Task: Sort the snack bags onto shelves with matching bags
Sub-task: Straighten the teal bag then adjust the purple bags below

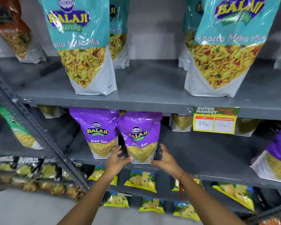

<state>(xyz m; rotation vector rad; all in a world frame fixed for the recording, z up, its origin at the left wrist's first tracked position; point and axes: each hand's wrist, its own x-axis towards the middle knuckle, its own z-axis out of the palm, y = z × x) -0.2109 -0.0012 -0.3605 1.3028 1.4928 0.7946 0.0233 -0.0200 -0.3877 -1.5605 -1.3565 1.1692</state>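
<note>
A purple Aloo Sev bag (140, 137) stands upright on the middle shelf (201, 151), leaning against a second purple Aloo Sev bag (97, 130) to its left. My left hand (118, 158) touches the bag's lower left corner, fingers spread. Cupped at the lower right corner is my right hand (165, 158), thumb at the bag's base. Both hands flank the bag; neither clearly clasps it. Teal Khatta Mitha Mix bags (83, 46) (224, 49) stand on the shelf above.
Another purple bag (276, 153) leans at the right end of the middle shelf. A price tag (215, 120) hangs from the upper shelf edge. Yellow-green chip packets (141, 181) fill the lower shelves. A slotted steel upright (39, 130) crosses the left side.
</note>
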